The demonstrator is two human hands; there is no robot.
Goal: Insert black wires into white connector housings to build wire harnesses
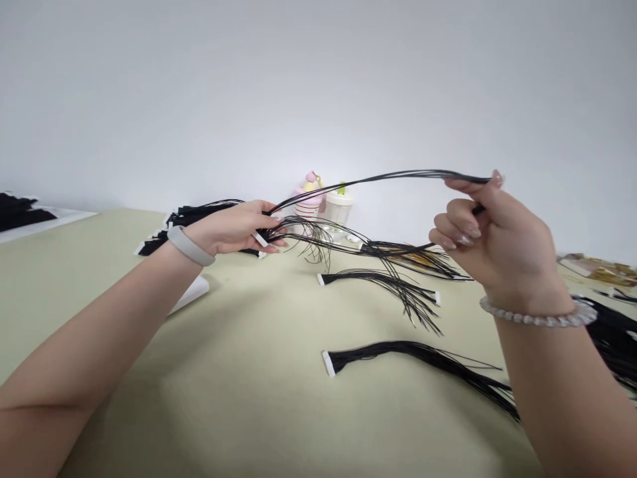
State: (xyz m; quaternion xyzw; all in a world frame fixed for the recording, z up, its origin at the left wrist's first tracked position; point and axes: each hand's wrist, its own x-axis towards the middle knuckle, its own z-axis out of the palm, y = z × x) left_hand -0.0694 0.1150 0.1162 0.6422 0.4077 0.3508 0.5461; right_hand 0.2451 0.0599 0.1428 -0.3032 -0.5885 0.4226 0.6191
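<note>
I see bare table [239, 398] along the near left edge. Loose harnesses [388, 285] clutter the middle under the stretched wire bundle [378, 178]; bottles [323, 206] crowd the far edge.

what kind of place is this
Probably a wiring assembly bench: the left hand and right hand stretch a wire bundle, more black wire sets with white plugs lie on the pale table, and a stack sits beyond the left hand.

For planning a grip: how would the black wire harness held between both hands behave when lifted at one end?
Probably floppy: the wire harness curves between the left hand and right hand. Likely light, since fingertips alone carry it. Its loose strands may snag other harnesses on the table.
</note>
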